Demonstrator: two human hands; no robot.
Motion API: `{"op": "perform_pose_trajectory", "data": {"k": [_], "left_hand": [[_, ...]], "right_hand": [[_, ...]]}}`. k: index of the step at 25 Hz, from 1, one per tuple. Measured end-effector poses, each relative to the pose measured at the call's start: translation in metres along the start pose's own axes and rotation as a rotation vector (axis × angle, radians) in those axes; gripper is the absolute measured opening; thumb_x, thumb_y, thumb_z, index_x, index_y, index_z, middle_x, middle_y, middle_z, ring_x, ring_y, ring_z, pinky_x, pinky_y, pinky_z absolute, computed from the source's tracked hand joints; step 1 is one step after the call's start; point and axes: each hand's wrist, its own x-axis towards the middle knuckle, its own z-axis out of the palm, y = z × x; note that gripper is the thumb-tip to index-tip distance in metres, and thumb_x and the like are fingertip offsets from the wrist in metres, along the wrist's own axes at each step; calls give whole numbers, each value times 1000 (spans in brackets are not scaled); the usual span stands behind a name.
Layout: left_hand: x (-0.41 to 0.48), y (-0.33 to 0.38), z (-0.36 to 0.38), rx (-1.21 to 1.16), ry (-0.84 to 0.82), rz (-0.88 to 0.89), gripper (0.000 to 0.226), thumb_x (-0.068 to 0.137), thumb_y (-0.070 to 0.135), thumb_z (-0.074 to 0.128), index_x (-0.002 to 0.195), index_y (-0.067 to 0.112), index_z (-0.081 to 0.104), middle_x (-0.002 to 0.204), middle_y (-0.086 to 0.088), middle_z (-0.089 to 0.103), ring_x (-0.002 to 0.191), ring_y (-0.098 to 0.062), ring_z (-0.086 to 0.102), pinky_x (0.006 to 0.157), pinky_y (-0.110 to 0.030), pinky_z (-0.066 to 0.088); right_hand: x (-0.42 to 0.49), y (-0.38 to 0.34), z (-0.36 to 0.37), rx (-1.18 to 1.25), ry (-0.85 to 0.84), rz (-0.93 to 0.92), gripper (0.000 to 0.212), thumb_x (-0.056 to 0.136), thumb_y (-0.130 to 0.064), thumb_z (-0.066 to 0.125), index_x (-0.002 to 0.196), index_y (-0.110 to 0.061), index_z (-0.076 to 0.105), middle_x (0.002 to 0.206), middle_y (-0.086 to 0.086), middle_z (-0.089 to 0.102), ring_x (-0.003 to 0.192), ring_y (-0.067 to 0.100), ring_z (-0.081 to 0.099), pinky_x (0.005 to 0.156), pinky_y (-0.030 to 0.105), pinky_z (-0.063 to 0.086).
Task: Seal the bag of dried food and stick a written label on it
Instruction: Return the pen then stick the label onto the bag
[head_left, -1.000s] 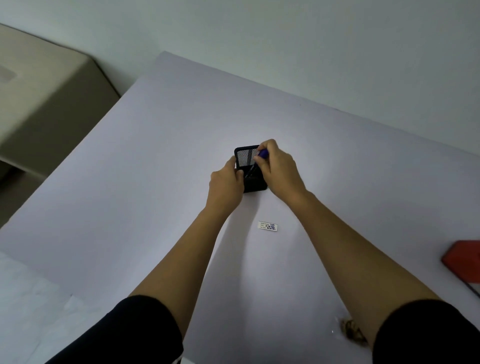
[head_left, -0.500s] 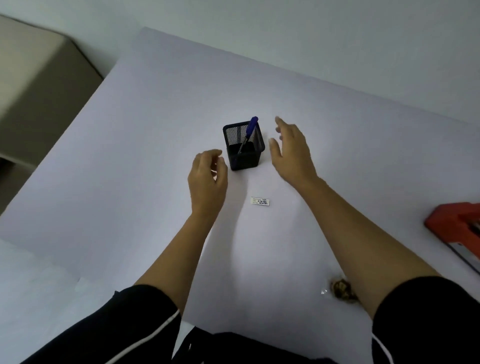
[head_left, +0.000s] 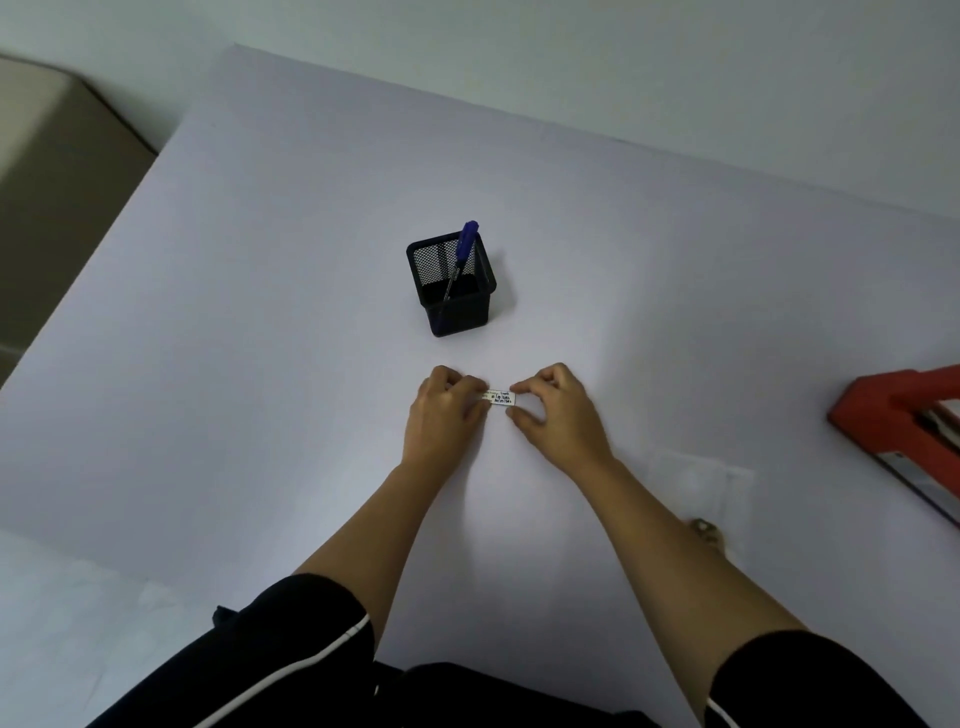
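Both hands meet at the small white label (head_left: 502, 398), which lies flat on the pale table (head_left: 260, 364) a little nearer the person than the black mesh pen holder (head_left: 453, 291). The left hand (head_left: 445, 413) has its fingers curled, with the tips on the label's left end. The right hand (head_left: 560, 415) pinches the right end between thumb and forefinger, and its other fingers are bent above the table. Dark handwriting shows on the label, too small to read. A blue pen (head_left: 464, 252) stands tilted in the holder, its cap leaning over the far rim. The clear bag (head_left: 698, 486) lies flat just right of the right forearm, well apart from the label, with a clump of brown dried food (head_left: 705, 530) at its near end. Whether its mouth is closed cannot be told. A red device (head_left: 883, 415) sits at the table's right edge, partly out of view.
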Motion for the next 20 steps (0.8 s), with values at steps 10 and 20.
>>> {"op": "perform_pose_trajectory", "data": {"k": [10,20], "left_hand": [[9,3,-5,-34,-74,-56,18,82,19,67,100,14,68,105,-8,54,90,-25,56,74,-38,50],[23,3,-30,-246,-291,-128,10,86,22,63,94,19,67,79,4,63,77,-12,56,64,-11,38]], "right_hand": [[12,-4,-5,137,-93,-2,14,78,-12,69,91,-11,64,95,4,61,88,16,54,79,26,47],[7,-7,-17,830,-250,291,16,91,-5,54,100,-13,66,94,5,69,82,12,69,83,25,55]]}}
